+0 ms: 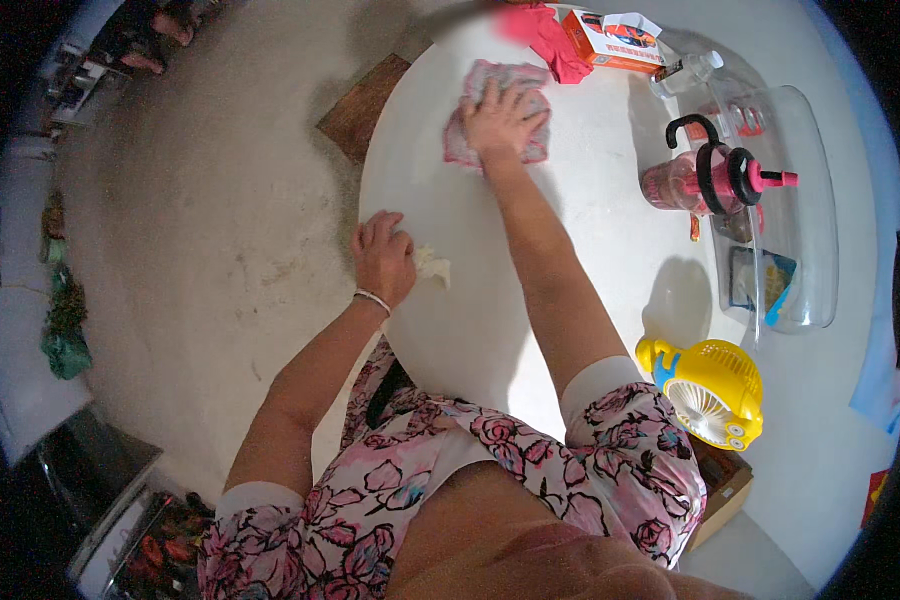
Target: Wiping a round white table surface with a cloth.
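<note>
On the white round table (470, 320), my right hand (503, 122) lies flat with its fingers spread. It presses on a pink and grey cloth (458, 140) spread out under it. At the table's left edge, my left hand (383, 262) has its fingers curled, with a bracelet at the wrist. A pale crumpled tissue (433, 267) sticks out on the thumb side of this hand, against the tabletop; part of it is hidden by the hand.
Along the right stand a pink tumbler (675, 185) with a black handle, a clear plastic bin (818, 210) and a yellow fan (735, 375). Farther back are a small bottle (682, 75), an orange and white box (610, 42) and a red cloth (555, 45). A brown mat (363, 105) lies on the floor.
</note>
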### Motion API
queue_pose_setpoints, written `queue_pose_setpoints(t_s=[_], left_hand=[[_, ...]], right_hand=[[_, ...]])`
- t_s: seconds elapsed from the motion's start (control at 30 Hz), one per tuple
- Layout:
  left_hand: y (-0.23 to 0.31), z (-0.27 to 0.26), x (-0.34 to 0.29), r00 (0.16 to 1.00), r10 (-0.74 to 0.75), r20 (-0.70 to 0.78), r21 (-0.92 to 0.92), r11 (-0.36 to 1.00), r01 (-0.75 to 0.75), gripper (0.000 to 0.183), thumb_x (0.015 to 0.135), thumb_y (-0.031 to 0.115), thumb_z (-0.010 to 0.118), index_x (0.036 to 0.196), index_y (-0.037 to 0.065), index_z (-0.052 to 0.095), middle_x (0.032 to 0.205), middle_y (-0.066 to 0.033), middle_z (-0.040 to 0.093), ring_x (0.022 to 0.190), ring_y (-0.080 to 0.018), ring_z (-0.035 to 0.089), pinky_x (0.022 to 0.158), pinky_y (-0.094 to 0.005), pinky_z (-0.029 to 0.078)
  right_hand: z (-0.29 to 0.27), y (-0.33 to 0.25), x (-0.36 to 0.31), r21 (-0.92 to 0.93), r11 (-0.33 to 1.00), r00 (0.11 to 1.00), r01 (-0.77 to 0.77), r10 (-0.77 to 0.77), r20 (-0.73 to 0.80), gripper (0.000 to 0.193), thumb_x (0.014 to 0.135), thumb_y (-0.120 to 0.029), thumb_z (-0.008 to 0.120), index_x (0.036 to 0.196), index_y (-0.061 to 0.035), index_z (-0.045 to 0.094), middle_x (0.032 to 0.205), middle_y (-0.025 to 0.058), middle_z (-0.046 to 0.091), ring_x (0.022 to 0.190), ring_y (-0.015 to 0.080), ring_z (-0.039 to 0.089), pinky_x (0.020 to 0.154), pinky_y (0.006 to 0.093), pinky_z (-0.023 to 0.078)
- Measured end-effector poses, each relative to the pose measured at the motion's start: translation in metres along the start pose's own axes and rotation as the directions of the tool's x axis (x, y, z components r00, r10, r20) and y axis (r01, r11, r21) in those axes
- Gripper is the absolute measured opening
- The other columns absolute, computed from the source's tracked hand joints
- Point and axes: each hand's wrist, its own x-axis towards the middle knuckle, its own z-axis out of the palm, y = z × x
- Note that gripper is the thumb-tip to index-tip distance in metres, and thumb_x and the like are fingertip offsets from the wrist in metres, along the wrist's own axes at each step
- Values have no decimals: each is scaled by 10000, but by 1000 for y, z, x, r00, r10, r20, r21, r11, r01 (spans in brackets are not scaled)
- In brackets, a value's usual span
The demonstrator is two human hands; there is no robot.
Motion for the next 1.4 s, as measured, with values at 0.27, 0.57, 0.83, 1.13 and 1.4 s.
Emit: queue_pose_setpoints(t_s=[0.27,0.57,0.83,1.13,1.4], left_hand=[[14,9,-12,1000,10,8,11,1000,-10,72,674,40,617,739,46,587,1183,-118,534,1174,-313,448,1003,-471,279],[42,4,-26,1000,11,14,77,997,-13,28,735,84,569,732,79,596,1154,-85,532,1165,-271,439,1027,-462,259],[60,-6,-69,1000,25,15,156,987,-27,84,797,113,533,762,85,604,1212,-70,520,1218,-273,407,1034,-457,267],[75,33,-60,999,-39,17,176,984,35,62,794,111,557,780,67,598,1241,-89,512,1229,-273,400,1032,-459,290],[90,28,-52,998,3,61,216,976,-17,63,809,103,537,809,75,593,1236,-101,512,1203,-292,418,1016,-465,296]], right_hand=[[-3,-34,-63,138,928,938,346,-343,-47,635,895,-557,354,1426,-210,341,1499,98,264,1394,331,177,1039,677,95],[-36,120,-145,161,983,994,84,-95,60,676,879,-600,357,1460,-267,263,1539,59,178,1426,292,95,1079,637,50],[-62,253,-306,74,947,948,-313,306,88,693,874,-639,340,1452,-262,276,1527,88,200,1415,325,115,1077,642,59],[-41,297,-341,45,891,891,-452,447,85,673,894,-623,311,1452,-249,280,1534,81,178,1424,303,81,1077,644,81],[-60,331,-309,147,783,796,-604,584,158,691,884,-614,336,1458,-236,264,1532,87,181,1420,321,89,1074,646,103]])
